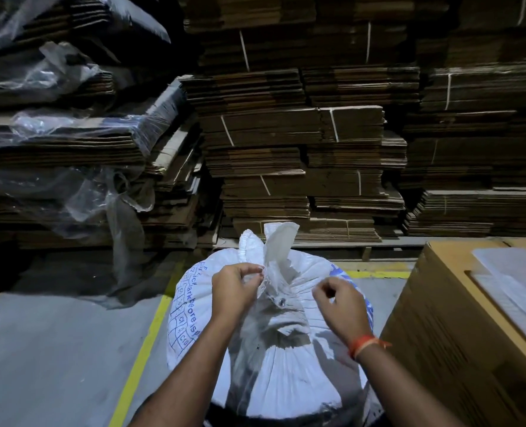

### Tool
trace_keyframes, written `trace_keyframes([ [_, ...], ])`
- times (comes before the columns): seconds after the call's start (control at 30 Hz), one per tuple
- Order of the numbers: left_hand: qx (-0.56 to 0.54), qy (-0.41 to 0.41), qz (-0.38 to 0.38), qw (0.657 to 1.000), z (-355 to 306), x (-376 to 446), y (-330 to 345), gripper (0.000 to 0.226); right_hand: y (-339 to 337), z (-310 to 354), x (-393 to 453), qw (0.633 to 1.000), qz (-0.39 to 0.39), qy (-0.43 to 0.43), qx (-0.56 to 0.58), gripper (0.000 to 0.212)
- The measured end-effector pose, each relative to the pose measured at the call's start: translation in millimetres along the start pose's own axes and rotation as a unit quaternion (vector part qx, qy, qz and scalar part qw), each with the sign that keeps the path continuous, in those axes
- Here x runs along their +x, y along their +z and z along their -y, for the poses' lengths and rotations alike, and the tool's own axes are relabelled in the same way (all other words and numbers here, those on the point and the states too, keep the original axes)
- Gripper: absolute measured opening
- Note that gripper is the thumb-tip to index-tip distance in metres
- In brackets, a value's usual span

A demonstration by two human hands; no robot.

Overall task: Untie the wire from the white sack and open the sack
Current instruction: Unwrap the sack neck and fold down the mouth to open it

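A full white woven sack (pixel 280 365) with blue print stands on the floor right in front of me. Its neck (pixel 274 248) is gathered and stands up in a tuft. A thin wire with a small metal seal (pixel 281 302) runs around the gathered neck. My left hand (pixel 235 288) pinches the sack fabric at the left side of the neck. My right hand (pixel 340 303) hovers just right of the neck, fingers curled and pinched together; whether it holds the wire end I cannot tell. An orange thread band circles my right wrist.
A large brown carton (pixel 458 318) with a white sheet on top stands close on the right. Tall stacks of flattened cardboard (pixel 301 134) fill the background, some under clear plastic wrap (pixel 70 134) on the left. Yellow floor lines (pixel 144 349) run beside the sack on grey concrete.
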State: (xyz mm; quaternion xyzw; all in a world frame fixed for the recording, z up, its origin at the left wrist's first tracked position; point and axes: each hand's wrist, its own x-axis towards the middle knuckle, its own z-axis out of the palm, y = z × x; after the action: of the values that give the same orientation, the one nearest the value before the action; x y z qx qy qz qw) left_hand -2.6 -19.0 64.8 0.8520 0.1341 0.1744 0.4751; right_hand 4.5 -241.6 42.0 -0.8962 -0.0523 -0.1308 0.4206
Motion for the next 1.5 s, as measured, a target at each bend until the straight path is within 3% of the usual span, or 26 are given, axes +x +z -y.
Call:
trace_keyframes([
  [0.07,-0.008,0.009,0.017,1.0,-3,-4,6,0.015,-17,31,24,0.999,-0.023,-0.038,0.011,0.008],
  [0.13,-0.016,0.02,0.036,0.999,-7,-11,13,0.016,-30,58,48,0.998,-0.013,-0.058,0.016,0.017],
  [0.33,-0.021,0.045,0.073,0.996,-12,-24,31,0.017,-31,89,99,0.981,0.151,-0.03,-0.118,0.065],
  [0.43,-0.036,0.045,0.088,0.994,-14,-24,38,0.016,-17,84,105,0.961,0.221,-0.025,-0.164,0.073],
  [0.5,-0.027,0.045,0.092,0.994,-15,-24,38,0.018,-8,77,104,0.95,0.25,-0.032,-0.184,0.066],
  [0.7,-0.023,0.017,0.071,0.997,-4,-23,34,0.014,-6,44,95,0.968,0.178,0.029,-0.175,0.033],
  [1.07,-0.03,0.004,0.015,0.999,16,-26,25,0.019,-13,-13,50,0.991,0.122,0.047,-0.037,0.019],
  [1.3,0.03,-0.02,-0.007,0.999,37,-28,2,0.023,-30,-43,24,0.992,0.112,0.056,0.004,0.028],
  [1.5,0.109,-0.093,-0.033,0.989,68,-30,-31,0.027,-47,-83,7,0.987,0.131,0.087,-0.028,0.038],
])
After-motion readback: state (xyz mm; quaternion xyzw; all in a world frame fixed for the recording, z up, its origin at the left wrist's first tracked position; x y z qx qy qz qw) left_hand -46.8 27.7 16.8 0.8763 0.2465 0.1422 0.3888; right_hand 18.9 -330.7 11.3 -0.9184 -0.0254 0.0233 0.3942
